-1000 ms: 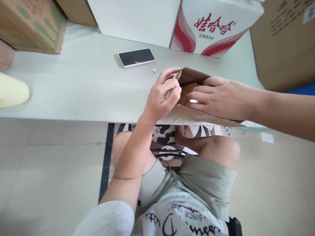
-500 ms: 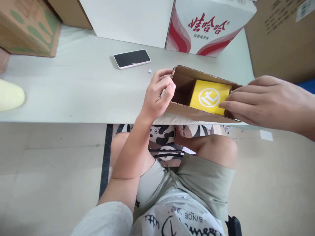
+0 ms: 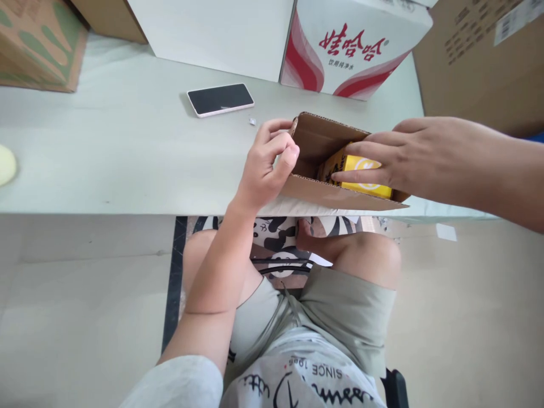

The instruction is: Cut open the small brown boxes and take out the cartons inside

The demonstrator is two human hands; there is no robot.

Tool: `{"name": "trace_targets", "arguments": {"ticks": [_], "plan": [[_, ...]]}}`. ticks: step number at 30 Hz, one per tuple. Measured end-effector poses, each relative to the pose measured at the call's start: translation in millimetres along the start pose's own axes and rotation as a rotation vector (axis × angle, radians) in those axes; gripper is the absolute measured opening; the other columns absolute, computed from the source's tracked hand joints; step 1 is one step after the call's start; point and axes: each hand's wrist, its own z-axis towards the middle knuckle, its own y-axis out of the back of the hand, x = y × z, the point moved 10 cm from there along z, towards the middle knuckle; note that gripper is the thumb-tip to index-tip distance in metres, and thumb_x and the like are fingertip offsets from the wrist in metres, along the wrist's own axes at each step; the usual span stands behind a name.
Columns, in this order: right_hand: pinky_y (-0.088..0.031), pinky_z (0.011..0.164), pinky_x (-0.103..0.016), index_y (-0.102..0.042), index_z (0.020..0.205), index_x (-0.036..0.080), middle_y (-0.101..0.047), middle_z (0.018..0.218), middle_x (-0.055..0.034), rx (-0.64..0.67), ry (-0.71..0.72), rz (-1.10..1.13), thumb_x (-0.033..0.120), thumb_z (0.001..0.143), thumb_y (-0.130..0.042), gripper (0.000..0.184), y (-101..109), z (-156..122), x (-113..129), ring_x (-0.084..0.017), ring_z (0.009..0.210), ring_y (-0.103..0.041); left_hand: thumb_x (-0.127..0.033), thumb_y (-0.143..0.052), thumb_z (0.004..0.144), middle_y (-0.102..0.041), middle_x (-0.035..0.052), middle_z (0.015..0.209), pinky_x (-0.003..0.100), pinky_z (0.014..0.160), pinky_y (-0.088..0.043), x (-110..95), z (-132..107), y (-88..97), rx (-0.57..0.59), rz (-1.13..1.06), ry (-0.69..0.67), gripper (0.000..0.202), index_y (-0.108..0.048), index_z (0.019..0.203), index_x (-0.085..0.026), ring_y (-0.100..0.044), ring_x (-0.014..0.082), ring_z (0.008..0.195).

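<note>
An open cardboard box (image 3: 327, 194) sits at the table's near edge. My left hand (image 3: 272, 161) grips its left rim with thumb and fingers curled together. Inside the box, toward the right, lies a smaller yellow box (image 3: 369, 190) with a white round logo and dark print on its left side. My right hand (image 3: 395, 156) reaches in from the right, its fingers stretched and spread over the top of the yellow box. Those fingers cover part of the logo, and the thumb is hidden.
On the pale table (image 3: 127, 153) lies a phone (image 3: 221, 100) with a small scrap (image 3: 253, 122) near it. Along the back stand a white box (image 3: 216, 34), a red and white carton (image 3: 340, 68) and brown cartons (image 3: 467, 68). A pale yellow object (image 3: 6, 165) shows at the left.
My right hand has moved left over the yellow box, its fingers now spread across the top. The yellow box appears lower or tilted, showing its printed left side. My left hand still grips the rim.
</note>
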Motion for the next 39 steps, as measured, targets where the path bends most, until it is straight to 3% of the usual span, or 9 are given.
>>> {"name": "trace_targets", "arguments": {"ticks": [5, 7, 10, 14, 19, 23, 28, 33, 39], "plan": [[-0.055, 0.100, -0.049, -0.069, 0.134, 0.035, -0.067, 0.147, -0.0051, 0.173, 0.270, -0.097, 0.030, 0.111, -0.022, 0.053, -10.5, 6.1, 17.5, -0.022, 0.136, -0.064, -0.074, -0.041, 0.102, -0.069, 0.0073, 0.110, 0.061, 0.128, -0.043, -1.7, 0.0, -0.1, 0.006, 0.041, -0.009, 0.055, -0.066, 0.085, -0.028, -0.062, 0.0341, 0.139], [-0.051, 0.105, -0.056, -0.068, 0.137, 0.033, -0.066, 0.148, -0.0090, 0.175, 0.333, -0.146, 0.037, 0.113, -0.013, 0.061, -8.2, 8.6, 17.0, -0.025, 0.135, -0.065, -0.074, -0.041, 0.102, -0.069, 0.0069, 0.109, 0.060, 0.128, -0.044, -1.1, 1.0, 0.1, 0.007, 0.048, -0.008, 0.055, -0.065, 0.085, -0.027, -0.062, 0.0335, 0.138], [-0.048, 0.112, -0.053, -0.068, 0.139, 0.031, -0.070, 0.142, -0.0061, 0.154, 0.377, -0.153, 0.041, 0.113, -0.010, 0.064, -3.4, 8.8, 12.1, -0.021, 0.133, -0.066, -0.074, -0.042, 0.102, -0.068, 0.0061, 0.104, 0.059, 0.129, -0.043, 1.4, 2.8, -0.1, -0.006, 0.023, -0.003, 0.055, -0.065, 0.085, -0.027, -0.062, 0.0326, 0.138], [-0.046, 0.120, -0.055, -0.066, 0.139, 0.034, -0.067, 0.147, -0.0004, 0.215, 0.287, -0.148, 0.046, 0.113, -0.012, 0.061, -8.7, 2.5, -4.1, -0.019, 0.135, -0.066, -0.075, -0.040, 0.102, -0.069, 0.0074, 0.104, 0.055, 0.124, -0.049, 3.0, 3.9, -0.2, -0.047, 0.019, -0.014, 0.058, -0.063, 0.082, -0.026, -0.065, 0.0307, 0.132], [-0.056, 0.113, -0.055, -0.053, 0.151, 0.047, -0.052, 0.164, 0.0088, 0.345, 0.177, -0.213, 0.059, 0.110, -0.037, 0.045, -26.1, -9.0, -27.8, -0.020, 0.128, -0.070, -0.073, -0.040, 0.103, -0.068, 0.0072, 0.097, 0.052, 0.119, -0.054, 0.1, 3.3, 3.4, -0.097, 0.072, -0.040, 0.058, -0.060, 0.076, -0.026, -0.069, 0.0287, 0.125], [-0.063, 0.102, -0.037, -0.059, 0.146, 0.046, -0.047, 0.167, 0.0095, 0.380, 0.042, -0.173, 0.055, 0.109, -0.048, 0.039, -32.8, -13.8, -46.1, -0.014, 0.122, -0.071, -0.073, -0.040, 0.103, -0.064, 0.0060, 0.088, 0.056, 0.120, -0.054, -0.5, 2.4, 6.2, -0.130, 0.087, -0.038, 0.059, -0.056, 0.073, -0.025, -0.071, 0.0290, 0.124], [-0.066, 0.081, -0.036, -0.057, 0.149, 0.046, -0.052, 0.165, 0.0044, 0.284, -0.009, -0.189, 0.040, 0.109, -0.049, 0.041, -29.0, -11.7, -34.3, -0.020, 0.121, -0.071, -0.076, -0.041, 0.102, -0.062, 0.0054, 0.085, 0.056, 0.120, -0.055, 0.5, 1.6, 6.9, -0.141, 0.090, -0.001, 0.061, -0.054, 0.071, -0.025, -0.071, 0.0293, 0.126], [-0.065, 0.093, -0.028, -0.066, 0.135, 0.040, -0.054, 0.162, 0.0089, 0.265, -0.155, 0.042, 0.035, 0.107, -0.056, 0.030, -38.8, 5.7, -25.2, -0.013, 0.124, -0.070, -0.075, -0.041, 0.103, -0.062, 0.0056, 0.084, 0.059, 0.119, -0.055, 1.4, 1.1, 6.4, -0.132, 0.110, 0.013, 0.059, -0.055, 0.073, -0.025, -0.070, 0.0304, 0.128], [-0.061, 0.092, -0.020, -0.074, 0.109, 0.033, -0.071, 0.139, 0.0163, 0.099, -0.329, 0.366, 0.027, 0.113, -0.040, 0.036, -48.3, 18.7, -48.4, -0.003, 0.126, -0.069, -0.075, -0.041, 0.102, -0.064, 0.0062, 0.091, 0.058, 0.118, -0.057, 6.5, -0.2, 7.5, -0.159, 0.152, 0.037, 0.059, -0.055, 0.076, -0.025, -0.070, 0.0306, 0.128]]}}
